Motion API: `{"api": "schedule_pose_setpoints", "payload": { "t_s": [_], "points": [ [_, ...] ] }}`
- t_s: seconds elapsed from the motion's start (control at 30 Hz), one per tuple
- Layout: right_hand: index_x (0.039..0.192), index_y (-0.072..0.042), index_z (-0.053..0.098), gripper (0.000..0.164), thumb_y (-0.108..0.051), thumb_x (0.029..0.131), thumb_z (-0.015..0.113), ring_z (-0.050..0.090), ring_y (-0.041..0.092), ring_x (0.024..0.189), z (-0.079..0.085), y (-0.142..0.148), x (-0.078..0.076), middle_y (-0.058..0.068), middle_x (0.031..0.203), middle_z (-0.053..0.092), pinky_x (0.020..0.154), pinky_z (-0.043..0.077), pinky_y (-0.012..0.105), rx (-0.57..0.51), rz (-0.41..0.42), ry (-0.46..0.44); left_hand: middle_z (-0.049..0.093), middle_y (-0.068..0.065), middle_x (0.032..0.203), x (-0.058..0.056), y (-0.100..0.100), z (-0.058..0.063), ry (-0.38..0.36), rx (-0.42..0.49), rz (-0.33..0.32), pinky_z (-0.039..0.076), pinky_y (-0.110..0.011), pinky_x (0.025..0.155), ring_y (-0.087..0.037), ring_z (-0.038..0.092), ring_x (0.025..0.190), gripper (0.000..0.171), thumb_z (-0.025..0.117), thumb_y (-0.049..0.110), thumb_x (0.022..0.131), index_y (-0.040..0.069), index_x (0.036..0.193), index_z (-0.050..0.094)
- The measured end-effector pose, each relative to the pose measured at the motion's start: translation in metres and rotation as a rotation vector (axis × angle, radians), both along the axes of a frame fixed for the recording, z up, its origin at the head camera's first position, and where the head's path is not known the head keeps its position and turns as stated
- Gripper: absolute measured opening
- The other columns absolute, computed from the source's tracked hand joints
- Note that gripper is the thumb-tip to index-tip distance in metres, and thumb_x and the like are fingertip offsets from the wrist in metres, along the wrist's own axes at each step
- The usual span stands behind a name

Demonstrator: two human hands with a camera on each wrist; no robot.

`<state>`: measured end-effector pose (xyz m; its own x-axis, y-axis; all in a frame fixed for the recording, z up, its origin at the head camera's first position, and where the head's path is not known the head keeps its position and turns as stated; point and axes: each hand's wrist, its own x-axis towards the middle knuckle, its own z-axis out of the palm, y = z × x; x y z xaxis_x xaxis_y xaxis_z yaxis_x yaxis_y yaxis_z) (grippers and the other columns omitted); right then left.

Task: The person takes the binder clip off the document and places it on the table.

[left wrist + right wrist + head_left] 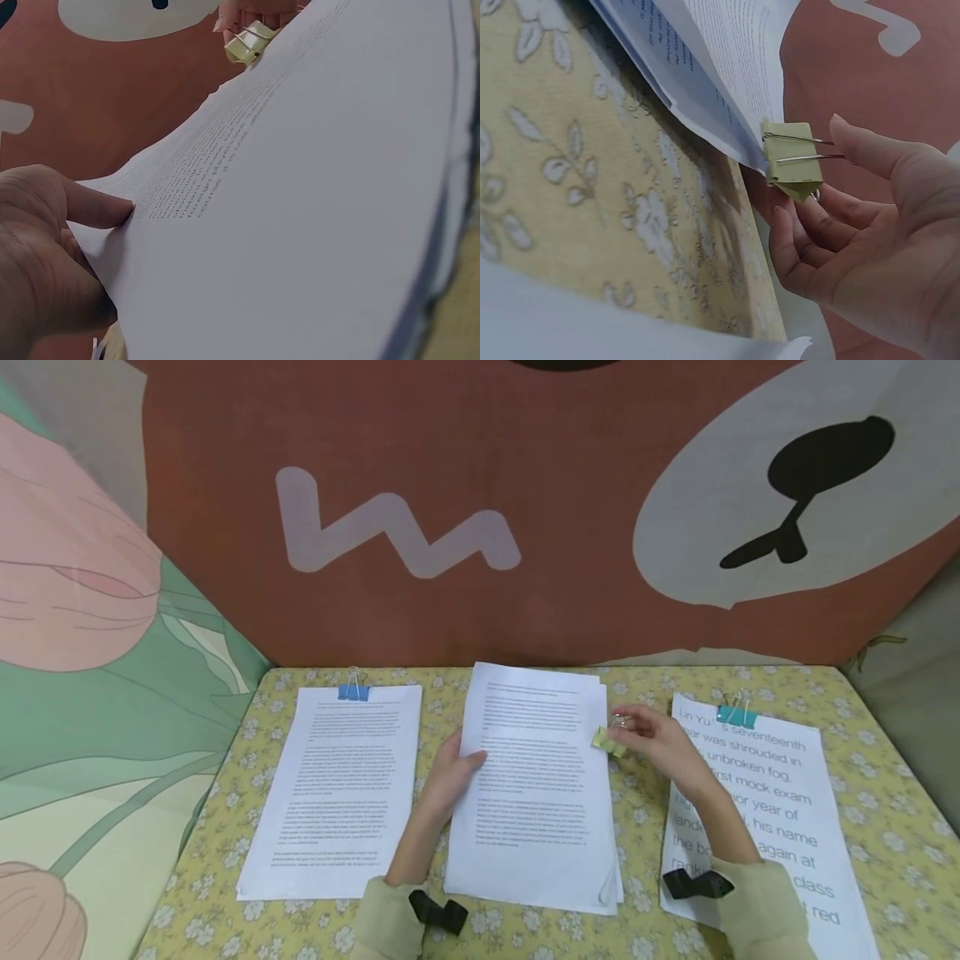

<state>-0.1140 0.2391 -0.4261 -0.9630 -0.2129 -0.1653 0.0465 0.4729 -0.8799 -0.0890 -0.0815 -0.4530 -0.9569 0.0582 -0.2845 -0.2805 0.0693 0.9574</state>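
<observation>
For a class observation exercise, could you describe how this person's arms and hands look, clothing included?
The left sleeve and right sleeve are pale beige, each with a black, angular piece by its cuff. The left hand and right hand wear no gloves.

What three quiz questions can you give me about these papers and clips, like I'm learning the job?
1. Pick one. What colour is the left clip at the top of the left papers?
A) red
B) blue
C) black

2. True or false? The right papers show bigger print than the middle papers.

3. Short answer. What does the right grip hold, and beside which papers?

Key:
1. B
2. True
3. A yellow-green clip, at the right edge of the middle papers
</observation>
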Motion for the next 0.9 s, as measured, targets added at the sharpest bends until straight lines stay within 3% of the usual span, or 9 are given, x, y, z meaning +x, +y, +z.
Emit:
{"api": "schedule_pose_setpoints", "payload": {
  "t_s": [0.6,0.9],
  "points": [
    [0.144,0.001,0.056,0.054,-0.029,0.101,0.07,0.063,0.021,0.101,-0.01,0.003,0.002,0.014,0.114,0.064,0.082,0.056,0.033,-0.022,0.006,-0.028,0.045,-0.013,0.159,-0.003,-0.002,-0.003,-0.025,0.012,0.023,0.023,-0.049,0.124,-0.032,0.037,0.15,0.061,0.054,0.002,0.098,0.006,0.157,0.042],
    [0.148,0.0,0.052,0.057,-0.032,0.103,0.066,0.065,0.025,0.106,-0.011,0.007,0.003,0.015,0.118,0.066,0.088,0.055,0.04,-0.031,0.022,-0.045,0.046,-0.013,0.158,-0.005,-0.004,-0.008,-0.051,-0.03,0.043,0.026,-0.049,0.123,-0.032,0.039,0.148,0.063,0.055,0.004,0.098,0.006,0.158,0.04]
  ]
}}
